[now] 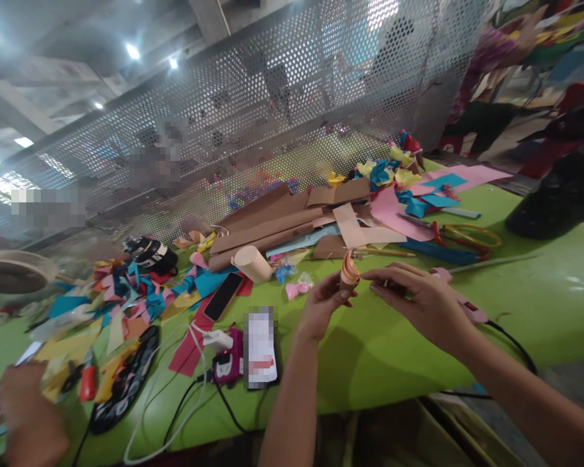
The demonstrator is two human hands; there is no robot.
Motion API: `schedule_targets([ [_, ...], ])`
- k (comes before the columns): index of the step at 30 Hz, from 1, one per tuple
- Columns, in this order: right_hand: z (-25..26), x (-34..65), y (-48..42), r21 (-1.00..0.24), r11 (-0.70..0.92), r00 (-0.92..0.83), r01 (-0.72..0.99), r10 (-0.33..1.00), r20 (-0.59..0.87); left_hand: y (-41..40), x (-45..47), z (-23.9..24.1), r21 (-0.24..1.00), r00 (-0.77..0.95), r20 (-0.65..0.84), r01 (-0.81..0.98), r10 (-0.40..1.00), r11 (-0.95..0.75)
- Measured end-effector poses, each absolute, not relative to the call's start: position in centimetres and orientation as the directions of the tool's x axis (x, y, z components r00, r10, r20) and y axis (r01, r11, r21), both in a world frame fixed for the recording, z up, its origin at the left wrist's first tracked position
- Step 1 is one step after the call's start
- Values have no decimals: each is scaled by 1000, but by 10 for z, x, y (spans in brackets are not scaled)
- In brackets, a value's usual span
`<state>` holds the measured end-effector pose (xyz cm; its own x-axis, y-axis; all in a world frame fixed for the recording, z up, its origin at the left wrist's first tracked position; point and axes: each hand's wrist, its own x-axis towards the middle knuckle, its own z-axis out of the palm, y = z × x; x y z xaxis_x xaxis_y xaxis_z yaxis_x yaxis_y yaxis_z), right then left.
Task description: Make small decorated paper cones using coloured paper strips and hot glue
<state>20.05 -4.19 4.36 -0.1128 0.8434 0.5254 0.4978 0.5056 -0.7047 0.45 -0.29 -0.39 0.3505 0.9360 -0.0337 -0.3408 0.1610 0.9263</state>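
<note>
My left hand (322, 303) is closed around a small cone-shaped paper piece (349, 275), orange and peach at its layered, curled top and brown lower down. The fingers hide part of its base. Just to the right, my right hand (411, 295) has its fingers stretched toward the piece. Its fingertips come close to the paper's edge; whether they touch cannot be made out. Nothing is visible in that hand. Beyond my hands lie small plastic bags with pink (299, 287) and blue (285, 271) contents. A pink glue gun (467, 305) lies partly behind my right forearm.
On the green table (370, 376) are a phone (261, 350), a dark phone (223, 296), a purple power adapter (228, 360) with cables and a beige cup (253, 264). Brown paper (263, 224) and colourful scraps (141, 292) spread behind. Another person's hand (29, 408) is at left.
</note>
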Motion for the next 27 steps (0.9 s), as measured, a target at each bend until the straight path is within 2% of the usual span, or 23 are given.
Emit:
schedule_targets([
  [27,37,201,-38,-720,492,-114,490,855,506,-4,4,-2,936,342,-34,-318,939,149],
])
